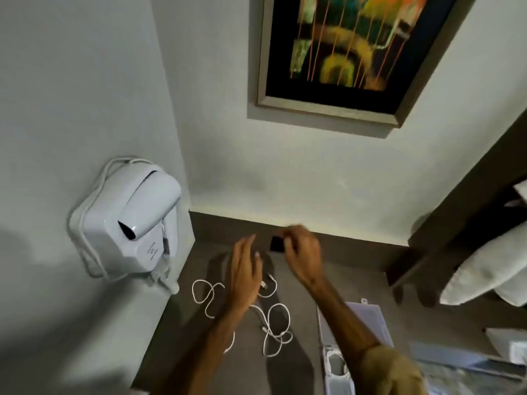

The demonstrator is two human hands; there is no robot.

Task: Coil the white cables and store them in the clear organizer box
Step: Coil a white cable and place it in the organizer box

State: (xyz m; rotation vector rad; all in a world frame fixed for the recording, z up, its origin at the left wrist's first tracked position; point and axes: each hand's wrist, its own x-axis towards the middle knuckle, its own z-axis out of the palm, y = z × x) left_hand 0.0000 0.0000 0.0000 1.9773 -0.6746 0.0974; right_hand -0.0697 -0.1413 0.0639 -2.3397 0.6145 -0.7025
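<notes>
Loose white cables [273, 326] lie tangled on the grey counter [176, 332], with loops to the left [204, 295] and under my left forearm. My left hand [245, 269] hovers over them, fingers spread, holding nothing. My right hand [303, 253] is raised near the back wall, its fingers closed on a small black object [276, 244]. The clear organizer box [336, 366] stands open at the lower right, its lid [370, 317] laid back. A coiled white cable [335, 362] sits in one compartment. My right forearm hides part of the box.
A white wall-mounted hair dryer [128, 220] hangs on the left wall beside the counter. A framed painting [348, 52] is on the back wall. Dark wooden furniture [445, 238] and rolled white towels [484, 269] stand at the right.
</notes>
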